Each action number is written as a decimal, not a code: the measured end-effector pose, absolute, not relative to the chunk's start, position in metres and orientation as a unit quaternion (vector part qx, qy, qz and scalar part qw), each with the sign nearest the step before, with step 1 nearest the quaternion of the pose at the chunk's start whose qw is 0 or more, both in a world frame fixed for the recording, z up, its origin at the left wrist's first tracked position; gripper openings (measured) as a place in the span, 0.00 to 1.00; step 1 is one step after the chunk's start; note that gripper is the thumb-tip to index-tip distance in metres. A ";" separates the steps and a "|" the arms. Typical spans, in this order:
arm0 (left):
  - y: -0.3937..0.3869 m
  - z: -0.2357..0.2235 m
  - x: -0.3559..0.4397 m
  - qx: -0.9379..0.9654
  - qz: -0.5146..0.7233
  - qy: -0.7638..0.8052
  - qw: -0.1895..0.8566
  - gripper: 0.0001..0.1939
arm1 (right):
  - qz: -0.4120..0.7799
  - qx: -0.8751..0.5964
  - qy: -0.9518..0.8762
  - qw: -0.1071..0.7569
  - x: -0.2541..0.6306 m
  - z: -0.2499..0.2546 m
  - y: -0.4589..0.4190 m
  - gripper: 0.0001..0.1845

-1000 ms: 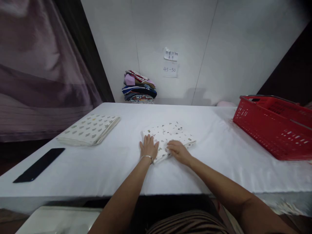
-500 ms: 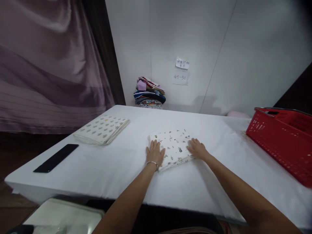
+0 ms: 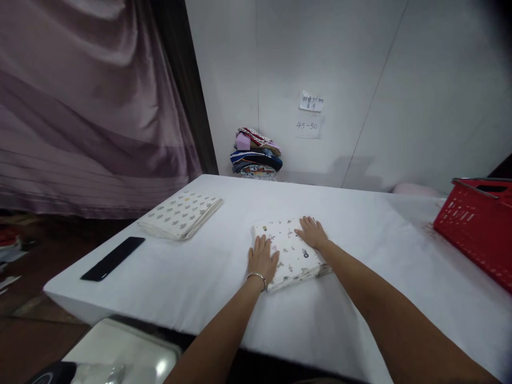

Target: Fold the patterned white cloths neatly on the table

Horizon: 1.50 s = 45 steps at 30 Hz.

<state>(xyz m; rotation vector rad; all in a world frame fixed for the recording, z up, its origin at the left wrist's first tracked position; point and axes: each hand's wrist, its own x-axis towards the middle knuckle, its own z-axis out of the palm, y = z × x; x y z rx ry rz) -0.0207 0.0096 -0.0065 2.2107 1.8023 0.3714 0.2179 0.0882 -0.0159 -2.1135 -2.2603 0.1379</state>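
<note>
A folded white cloth (image 3: 288, 250) printed with small grey and brown figures lies in front of me. My left hand (image 3: 263, 260) rests flat on its left side, fingers spread, a silvery bracelet at the wrist. On the far right part of the same cloth lies my right hand (image 3: 312, 232), palm down with the fingers extended. Neither hand grips anything. To the left is a second folded cloth (image 3: 180, 215), cream with grey cloud-like shapes, untouched.
The white-covered table (image 3: 192, 282) bears a flat black object (image 3: 114, 260) near its left edge. A red plastic basket (image 3: 472, 229) stands at the right. Behind the table is a pile of folded fabrics (image 3: 257, 154). A whitish lid-like surface (image 3: 124, 346) sits below the front edge.
My right hand has let go of the cloth's near edge, opened and slid over to its far right part. The cloth's top layer now lies flat. The view has turned left.
</note>
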 end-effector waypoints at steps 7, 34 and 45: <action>0.009 -0.006 -0.019 0.757 0.130 0.628 0.123 0.29 | 0.047 -0.668 -0.742 0.040 0.194 -0.005 0.091 0.40; 0.011 -0.007 -0.018 0.762 0.129 0.623 0.123 0.29 | 0.127 -0.669 -0.722 0.122 0.293 -0.017 -0.004 0.35; 0.014 0.007 -0.024 0.775 0.123 0.601 0.151 0.29 | 0.027 -0.540 -0.798 0.267 0.285 -0.010 -0.049 0.21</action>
